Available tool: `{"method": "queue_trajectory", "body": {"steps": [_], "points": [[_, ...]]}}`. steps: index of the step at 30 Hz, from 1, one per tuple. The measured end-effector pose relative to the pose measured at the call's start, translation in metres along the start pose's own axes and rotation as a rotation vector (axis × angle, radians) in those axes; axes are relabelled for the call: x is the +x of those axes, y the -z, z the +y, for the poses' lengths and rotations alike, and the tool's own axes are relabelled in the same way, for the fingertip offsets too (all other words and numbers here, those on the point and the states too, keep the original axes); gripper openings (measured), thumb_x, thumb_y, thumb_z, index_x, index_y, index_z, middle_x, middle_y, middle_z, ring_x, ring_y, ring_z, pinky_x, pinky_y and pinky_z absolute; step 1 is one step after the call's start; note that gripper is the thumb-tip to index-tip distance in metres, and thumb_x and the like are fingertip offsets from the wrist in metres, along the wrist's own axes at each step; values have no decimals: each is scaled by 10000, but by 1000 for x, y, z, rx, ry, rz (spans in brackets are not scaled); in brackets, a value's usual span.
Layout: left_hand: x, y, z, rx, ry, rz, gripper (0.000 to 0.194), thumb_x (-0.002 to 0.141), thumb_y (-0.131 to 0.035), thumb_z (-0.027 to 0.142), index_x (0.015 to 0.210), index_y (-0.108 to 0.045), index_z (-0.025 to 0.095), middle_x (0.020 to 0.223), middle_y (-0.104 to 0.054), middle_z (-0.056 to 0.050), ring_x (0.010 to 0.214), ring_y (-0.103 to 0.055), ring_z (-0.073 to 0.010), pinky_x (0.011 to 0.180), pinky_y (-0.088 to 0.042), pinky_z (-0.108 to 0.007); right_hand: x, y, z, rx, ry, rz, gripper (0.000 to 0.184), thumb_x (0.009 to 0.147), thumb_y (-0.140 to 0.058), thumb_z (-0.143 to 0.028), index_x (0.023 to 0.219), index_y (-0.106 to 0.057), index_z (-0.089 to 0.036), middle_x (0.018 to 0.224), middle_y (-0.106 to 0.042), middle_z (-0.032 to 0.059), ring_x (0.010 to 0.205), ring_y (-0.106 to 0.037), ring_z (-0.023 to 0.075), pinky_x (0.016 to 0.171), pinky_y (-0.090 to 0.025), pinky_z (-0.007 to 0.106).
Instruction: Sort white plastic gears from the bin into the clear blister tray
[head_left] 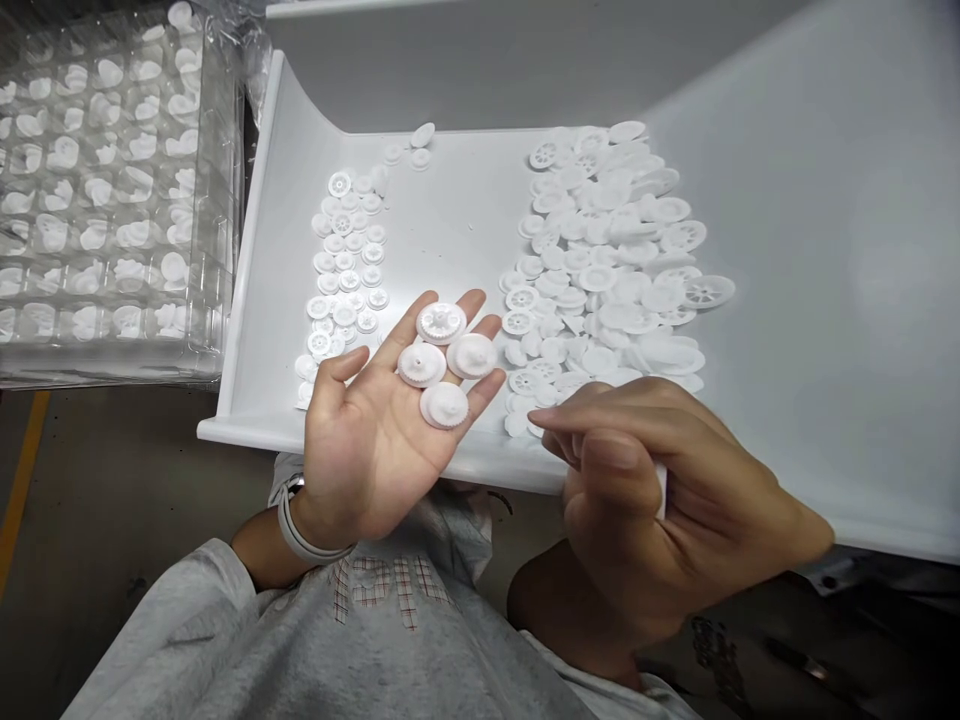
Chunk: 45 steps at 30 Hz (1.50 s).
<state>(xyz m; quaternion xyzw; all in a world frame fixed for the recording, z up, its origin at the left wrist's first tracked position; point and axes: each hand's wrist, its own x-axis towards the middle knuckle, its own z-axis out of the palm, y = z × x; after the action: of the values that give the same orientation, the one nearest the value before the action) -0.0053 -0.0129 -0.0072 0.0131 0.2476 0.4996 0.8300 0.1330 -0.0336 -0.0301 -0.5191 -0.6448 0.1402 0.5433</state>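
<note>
My left hand [375, 430] is palm up with its fingers spread. Several white plastic gears [445, 405] rest on its fingers, with toothed rims; some show a raised hub, and one shows a patterned face. To its right, my right hand [637, 480] is closed, the index finger pointing left and the thumb bent under it. A sliver of white shows beside its thumb; whether that is a held piece or the tray behind, I cannot tell. Both hands are over the front edge of a white tray [465, 205].
Loose white discs [600, 280], many with spokes, are heaped on the tray's right side. A spread of smaller white gears [345, 250] lies at its left. Further left stands a clear compartment tray [214, 200] filled with white pieces. The white tray has raised walls and a front lip.
</note>
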Motion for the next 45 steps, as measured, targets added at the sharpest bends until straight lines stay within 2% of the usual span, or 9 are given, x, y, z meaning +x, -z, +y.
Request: {"method": "queue_trajectory", "body": {"steps": [4,9,14,18,26,31,36,41,45], "points": [[-1,0,-1,23,-5,-32,498,926,-271,424,1370,-387,231,1427,-526,8,1393,-448,-186,1122,-403,-331,1,-1,-1,36,26,38,151,929,-569,-221,799,-644,-201,625,-567,-31,555,-517,92,531,-382,285],[-2,2,-2,11,-5,-67,512,930,-266,444,1376,-392,227,1398,-551,12,1393,-448,-177,1123,-404,-329,1,2,-3,-4,-1,-19,85,869,-631,-123,835,-651,-198,632,-555,-39,586,-494,80,535,-363,264],[-2,3,-3,23,-7,-82,535,927,-264,466,1385,-394,223,1370,-577,14,1384,-457,-169,1126,-406,-333,0,2,-3,-38,-21,-60,68,892,-626,-176,923,-679,-205,623,-524,-37,619,-508,85,548,-368,259],[-2,3,-4,15,-2,-93,520,926,-256,475,1346,-445,236,1329,-606,26,1352,-494,-160,1122,-414,-330,0,1,-2,-68,-21,-38,79,895,-629,-193,958,-674,-210,631,-506,-43,612,-485,77,551,-377,247],[-1,2,-5,92,21,-74,522,929,-248,463,1361,-467,269,1335,-607,41,1368,-473,-173,1151,-384,-359,0,1,-9,-159,-57,-86,285,817,-731,-176,1081,-640,-236,675,-509,-72,583,-458,44,583,-449,189],[-1,2,-5,89,30,-59,484,934,-279,418,1362,-455,275,1315,-621,35,1331,-515,-160,1154,-385,-360,1,0,-8,-198,-72,-128,294,811,-738,-185,1082,-630,-220,670,-504,-80,587,-475,34,613,-466,172],[-1,0,-4,15,50,-80,426,941,-307,375,1325,-451,259,1259,-649,30,1254,-578,-131,1127,-394,-309,0,-1,-9,-222,-71,-119,282,809,-738,-169,1067,-637,-224,680,-523,-85,590,-467,24,610,-458,158],[-2,-1,-4,17,38,-53,413,949,-297,361,1317,-452,255,1251,-654,28,1252,-580,-126,1110,-407,-299,0,-2,-9,-210,-89,-129,262,810,-738,-181,1045,-639,-242,684,-515,-83,596,-466,33,599,-455,176],[-1,0,-5,88,26,-33,452,939,-288,384,1358,-420,276,1313,-625,53,1320,-523,-141,1118,-403,-315,1,-1,-7,-153,-77,-115,332,761,-767,-135,1057,-655,-235,664,-504,-77,572,-467,46,560,-437,202]]}}
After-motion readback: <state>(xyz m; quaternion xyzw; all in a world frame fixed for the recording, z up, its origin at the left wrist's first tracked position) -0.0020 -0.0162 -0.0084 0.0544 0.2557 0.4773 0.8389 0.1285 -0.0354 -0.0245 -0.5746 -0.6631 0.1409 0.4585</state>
